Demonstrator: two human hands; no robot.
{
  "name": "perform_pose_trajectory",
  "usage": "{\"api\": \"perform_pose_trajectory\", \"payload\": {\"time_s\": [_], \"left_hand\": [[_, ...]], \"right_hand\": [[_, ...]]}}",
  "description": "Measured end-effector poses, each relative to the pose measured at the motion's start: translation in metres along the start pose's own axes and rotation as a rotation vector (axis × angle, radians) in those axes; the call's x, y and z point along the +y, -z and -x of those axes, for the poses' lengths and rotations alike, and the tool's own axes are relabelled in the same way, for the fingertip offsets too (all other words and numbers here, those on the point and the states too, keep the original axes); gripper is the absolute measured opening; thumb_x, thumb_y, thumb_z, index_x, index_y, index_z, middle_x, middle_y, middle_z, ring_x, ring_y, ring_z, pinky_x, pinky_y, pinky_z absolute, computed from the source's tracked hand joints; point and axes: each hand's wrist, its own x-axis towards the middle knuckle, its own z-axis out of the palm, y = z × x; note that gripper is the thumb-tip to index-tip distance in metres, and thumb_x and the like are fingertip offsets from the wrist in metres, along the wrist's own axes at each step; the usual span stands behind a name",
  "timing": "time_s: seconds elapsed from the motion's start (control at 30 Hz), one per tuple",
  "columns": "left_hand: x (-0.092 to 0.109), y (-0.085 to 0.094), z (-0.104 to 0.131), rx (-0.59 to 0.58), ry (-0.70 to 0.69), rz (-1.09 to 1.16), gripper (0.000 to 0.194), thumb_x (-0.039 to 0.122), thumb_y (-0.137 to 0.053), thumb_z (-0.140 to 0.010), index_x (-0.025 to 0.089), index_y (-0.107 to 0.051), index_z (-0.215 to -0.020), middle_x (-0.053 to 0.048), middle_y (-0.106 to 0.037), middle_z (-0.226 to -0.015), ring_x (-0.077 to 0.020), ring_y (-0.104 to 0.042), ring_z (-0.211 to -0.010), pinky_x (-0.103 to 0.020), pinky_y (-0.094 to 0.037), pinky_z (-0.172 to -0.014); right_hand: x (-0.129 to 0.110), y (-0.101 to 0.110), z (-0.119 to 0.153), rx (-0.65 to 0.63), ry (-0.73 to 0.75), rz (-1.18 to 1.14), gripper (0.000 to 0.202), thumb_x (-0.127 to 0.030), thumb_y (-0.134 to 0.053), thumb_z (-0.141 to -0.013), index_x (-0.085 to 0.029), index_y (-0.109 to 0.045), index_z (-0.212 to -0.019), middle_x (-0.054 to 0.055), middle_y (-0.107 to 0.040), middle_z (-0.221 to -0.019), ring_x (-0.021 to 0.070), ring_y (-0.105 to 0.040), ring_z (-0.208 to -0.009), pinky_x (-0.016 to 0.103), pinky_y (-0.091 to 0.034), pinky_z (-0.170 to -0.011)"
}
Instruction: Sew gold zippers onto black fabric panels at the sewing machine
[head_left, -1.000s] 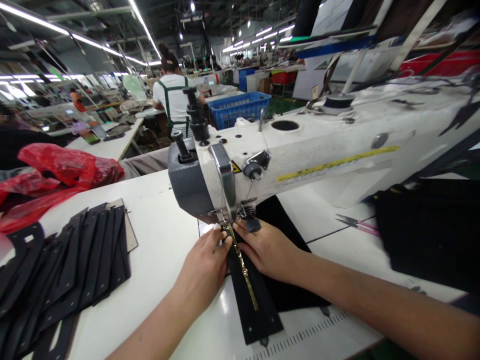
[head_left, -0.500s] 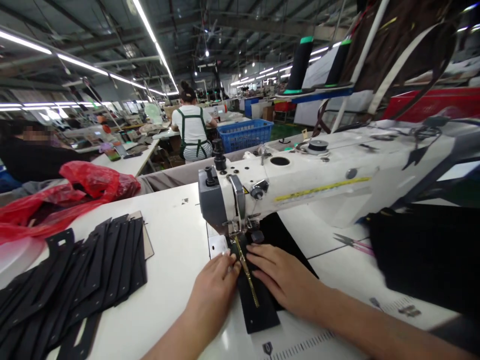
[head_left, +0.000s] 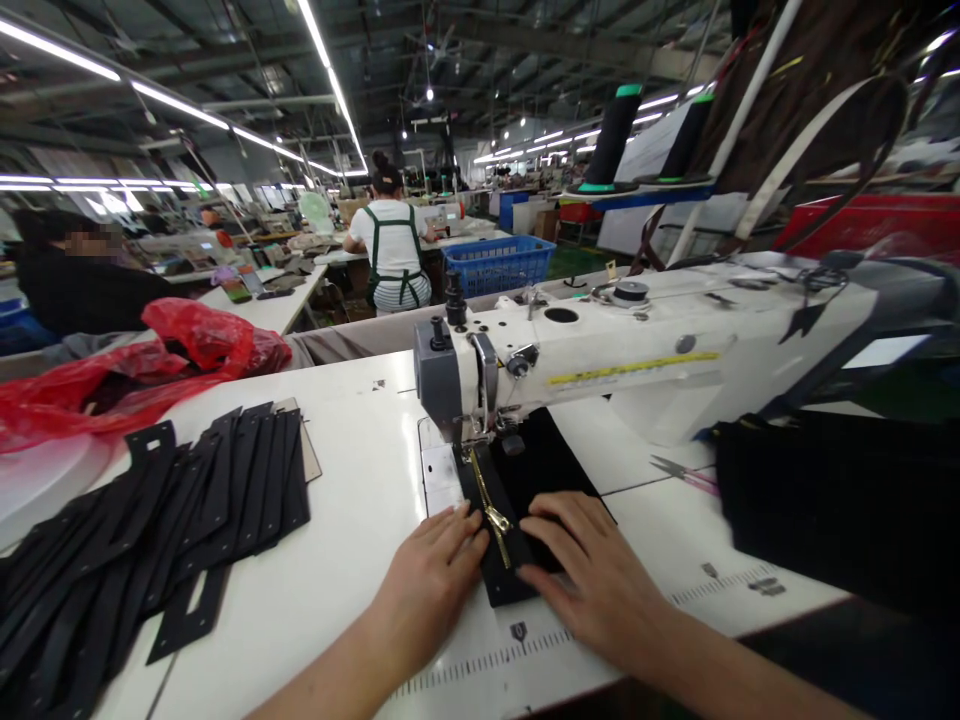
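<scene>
A black strip (head_left: 504,588) with a gold-toothed zipper (head_left: 478,478) set along its middle lies under the needle and presser foot of the white sewing machine (head_left: 615,350). The zipper's gold slider (head_left: 496,519) shows between my hands. My left hand (head_left: 439,560) rests with its fingers laid flat along the strip's left edge. On the other side, my right hand (head_left: 592,565) is open, thumb and fingers apart, its fingertips close to the strip's right edge and over a larger black fabric piece (head_left: 555,455). Whether the right fingertips press down, I cannot tell.
Many punched black strips (head_left: 225,490) are fanned on the table's left, by a red plastic bag (head_left: 202,345). Right of the machine lie snips (head_left: 682,472) and a black fabric stack (head_left: 810,510). A person (head_left: 394,240) works ahead beside a blue basket (head_left: 499,265).
The strip has gone further under the machine. My right hand has drawn back to the right, off the zipper's edge, and the slider now stands out. The view has shifted slightly.
</scene>
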Motion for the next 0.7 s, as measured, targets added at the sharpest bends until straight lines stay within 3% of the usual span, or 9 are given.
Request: {"api": "perform_pose_trajectory", "payload": {"time_s": [0.07,0.13,0.2,0.3,0.43,0.57,0.7], "left_hand": [[0.005,0.004,0.003,-0.022,-0.055,0.009,0.025,0.011,-0.044,-0.088,0.011,-0.055,-0.109,-0.013,-0.062,-0.111,-0.0251,-0.055,-0.109,-0.041,-0.051,-0.089],[0.009,0.008,0.002,-0.052,-0.04,0.055,0.026,0.009,-0.045,-0.085,0.013,-0.055,-0.108,-0.012,-0.061,-0.112,-0.024,-0.055,-0.11,-0.042,-0.049,-0.091],[0.012,0.013,-0.004,-0.106,0.057,0.117,0.028,0.009,-0.051,-0.08,0.016,-0.055,-0.107,-0.009,-0.061,-0.11,-0.0224,-0.056,-0.106,-0.041,-0.048,-0.09],[0.011,0.019,-0.02,-0.146,0.257,0.125,0.032,0.017,-0.066,-0.069,0.016,-0.056,-0.099,-0.007,-0.062,-0.1,-0.0222,-0.059,-0.09,-0.038,-0.051,-0.079],[0.001,0.022,-0.039,-0.078,0.37,0.064,0.013,0.022,-0.066,-0.073,0.016,-0.056,-0.069,-0.002,-0.061,-0.07,-0.0182,-0.058,-0.064,-0.03,-0.049,-0.058],[0.002,0.018,-0.034,-0.022,0.291,0.056,0.007,0.01,-0.061,-0.074,0.017,-0.061,-0.073,0.0,-0.063,-0.071,-0.0148,-0.06,-0.064,-0.024,-0.05,-0.057],[0.016,0.004,-0.015,0.054,0.169,0.012,0.016,0.006,-0.053,-0.076,0.016,-0.063,-0.084,-0.004,-0.067,-0.082,-0.0184,-0.064,-0.076,-0.034,-0.055,-0.075]], "right_hand": [[-0.005,0.003,0.013,-0.014,0.125,0.033,0.028,-0.024,-0.053,-0.086,-0.013,-0.054,-0.112,0.012,-0.056,-0.11,0.0268,-0.05,-0.098,0.042,-0.039,-0.084],[-0.006,0.005,0.011,-0.051,0.191,0.016,0.021,-0.02,-0.048,-0.089,-0.014,-0.058,-0.106,0.01,-0.061,-0.104,0.0247,-0.052,-0.091,0.039,-0.04,-0.078],[-0.003,0.007,-0.004,-0.131,0.123,-0.07,0.018,-0.015,-0.045,-0.089,-0.012,-0.063,-0.092,0.009,-0.064,-0.091,0.0224,-0.054,-0.081,0.036,-0.04,-0.071],[0.008,0.015,-0.039,-0.273,-0.104,-0.226,0.021,-0.015,-0.047,-0.088,-0.013,-0.062,-0.074,0.005,-0.062,-0.072,0.0176,-0.054,-0.069,0.03,-0.039,-0.065],[0.017,0.032,-0.071,-0.331,-0.184,-0.304,0.021,-0.018,-0.049,-0.088,-0.015,-0.063,-0.072,-0.001,-0.059,-0.06,0.0113,-0.053,-0.055,0.023,-0.036,-0.052],[0.008,0.035,-0.058,-0.312,-0.055,-0.291,0.01,-0.024,-0.066,-0.078,-0.016,-0.065,-0.084,0.001,-0.062,-0.076,0.0154,-0.055,-0.072,0.026,-0.042,-0.065],[-0.005,0.009,-0.023,-0.183,0.083,-0.092,0.013,-0.009,-0.059,-0.077,-0.013,-0.064,-0.089,0.007,-0.058,-0.085,0.0211,-0.048,-0.08,0.035,-0.041,-0.071]]}}
